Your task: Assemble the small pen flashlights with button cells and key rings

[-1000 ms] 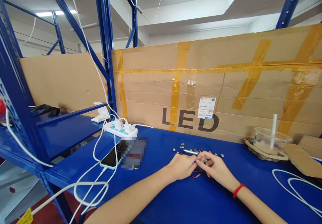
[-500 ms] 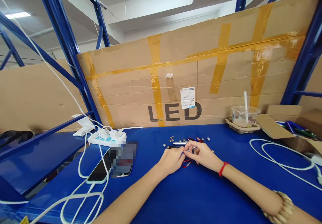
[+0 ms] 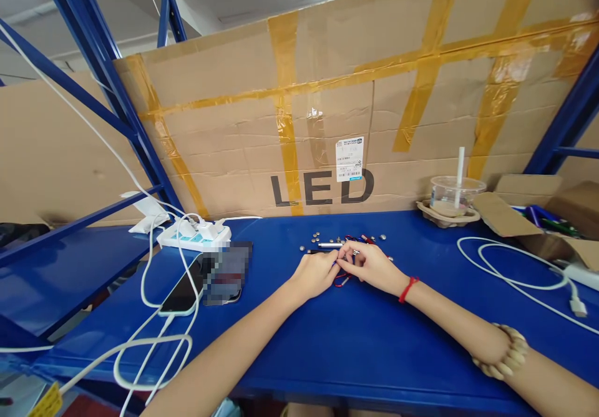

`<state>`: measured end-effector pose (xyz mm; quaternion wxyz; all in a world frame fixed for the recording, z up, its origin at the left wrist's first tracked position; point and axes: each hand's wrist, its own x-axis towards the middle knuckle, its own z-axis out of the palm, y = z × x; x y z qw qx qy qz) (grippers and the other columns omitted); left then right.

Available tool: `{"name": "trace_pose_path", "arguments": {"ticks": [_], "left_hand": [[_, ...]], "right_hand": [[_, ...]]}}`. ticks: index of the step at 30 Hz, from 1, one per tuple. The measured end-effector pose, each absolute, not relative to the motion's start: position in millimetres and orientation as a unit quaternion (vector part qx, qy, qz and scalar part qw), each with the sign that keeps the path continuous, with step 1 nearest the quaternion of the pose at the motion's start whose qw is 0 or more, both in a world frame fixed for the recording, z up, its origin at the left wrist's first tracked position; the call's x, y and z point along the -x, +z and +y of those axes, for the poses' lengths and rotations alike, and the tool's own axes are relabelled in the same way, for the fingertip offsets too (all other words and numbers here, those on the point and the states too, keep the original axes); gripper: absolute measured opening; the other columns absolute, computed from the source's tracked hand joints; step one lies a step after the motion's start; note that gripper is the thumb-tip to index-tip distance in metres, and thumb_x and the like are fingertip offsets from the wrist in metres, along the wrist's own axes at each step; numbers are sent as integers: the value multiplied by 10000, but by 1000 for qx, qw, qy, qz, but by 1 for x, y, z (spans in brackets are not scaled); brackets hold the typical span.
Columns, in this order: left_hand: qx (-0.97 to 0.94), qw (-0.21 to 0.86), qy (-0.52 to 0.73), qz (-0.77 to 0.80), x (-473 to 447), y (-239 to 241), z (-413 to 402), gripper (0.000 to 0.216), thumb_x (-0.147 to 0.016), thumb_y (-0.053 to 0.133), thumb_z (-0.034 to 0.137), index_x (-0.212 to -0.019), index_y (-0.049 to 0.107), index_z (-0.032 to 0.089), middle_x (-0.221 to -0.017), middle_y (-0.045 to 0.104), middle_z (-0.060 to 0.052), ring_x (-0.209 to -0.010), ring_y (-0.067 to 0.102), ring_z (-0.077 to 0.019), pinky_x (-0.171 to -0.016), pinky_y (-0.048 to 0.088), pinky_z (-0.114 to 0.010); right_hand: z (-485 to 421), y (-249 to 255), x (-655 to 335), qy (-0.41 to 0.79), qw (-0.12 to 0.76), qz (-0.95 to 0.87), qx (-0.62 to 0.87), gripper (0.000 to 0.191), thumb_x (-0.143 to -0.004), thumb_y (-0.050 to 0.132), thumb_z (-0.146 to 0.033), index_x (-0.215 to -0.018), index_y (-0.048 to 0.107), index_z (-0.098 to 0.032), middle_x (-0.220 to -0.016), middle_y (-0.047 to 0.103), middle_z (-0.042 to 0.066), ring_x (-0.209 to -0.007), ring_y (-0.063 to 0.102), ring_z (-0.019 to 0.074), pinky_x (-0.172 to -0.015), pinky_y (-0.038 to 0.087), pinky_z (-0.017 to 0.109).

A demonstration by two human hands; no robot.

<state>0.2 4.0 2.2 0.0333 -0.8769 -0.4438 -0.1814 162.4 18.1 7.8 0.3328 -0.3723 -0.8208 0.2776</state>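
My left hand (image 3: 314, 274) and my right hand (image 3: 369, 267) meet over the blue tabletop, fingertips touching. The left fingers are curled; a sliver of blue shows at them, and what they hold is mostly hidden. The right hand is closed in a pinch, with a small shiny metal piece (image 3: 356, 253) by its fingers, too small to name. Just beyond lies a silver pen-like tube (image 3: 330, 245), with a dark rod partly behind the left hand. A red carabiner-like clip (image 3: 343, 281) lies under the hands. Several small silver discs (image 3: 315, 237) are scattered behind them.
To the left are a white power strip (image 3: 194, 237), a phone (image 3: 182, 289) on a cable, and a blurred dark item (image 3: 228, 273). At right stand a plastic cup (image 3: 452, 198) with straw, an open cardboard box (image 3: 505, 223) and a coiled white cable (image 3: 515, 286). Large cardboard (image 3: 224, 148) backs the table.
The view has tilted downward, so the table's front edge now shows. Both hands stay together in nearly the same place, with only slight finger shifts.
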Motion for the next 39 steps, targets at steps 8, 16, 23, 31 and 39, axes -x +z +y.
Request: {"name": "trace_pose_path", "arguments": {"ticks": [8,16,23,31,39], "left_hand": [[876,40,-166,-451,1,5,2,235,-871,310,241,-996,498,175,-906,640,-36,-784,606,-170,-643,455,-246],[877,14,-176,-448,0,6,2,238,-873,316,229,-1035,485,190,-944,633,-23,-831,599,-170,-660,450,-247],[877,21,-180,-444,0,7,2,237,-874,312,235,-1000,506,182,-897,641,-30,-787,605,-176,-659,451,-258],[873,17,-190,-448,0,5,2,215,-862,336,225,-980,512,187,-907,640,-29,-805,604,-169,-679,450,-245],[875,13,-194,-444,1,7,1,241,-858,337,217,-1045,487,194,-958,634,-33,-842,600,-167,-712,453,-247]], "right_hand": [[19,6,-162,261,342,-828,360,148,-760,493,-332,-761,517,-186,-570,511,-39,-405,480,69,-402,362,180],[19,7,-165,205,333,-844,366,90,-750,502,-278,-772,531,-196,-622,529,-37,-465,489,69,-448,361,177],[17,9,-165,183,322,-852,369,67,-752,498,-253,-760,531,-195,-626,533,-36,-490,486,72,-472,359,180],[15,11,-163,168,314,-859,367,80,-768,480,-265,-762,524,-199,-647,528,-31,-482,483,74,-480,373,195],[14,12,-163,154,309,-860,376,86,-770,484,-278,-781,533,-207,-653,532,-30,-502,492,80,-476,370,192]]}}
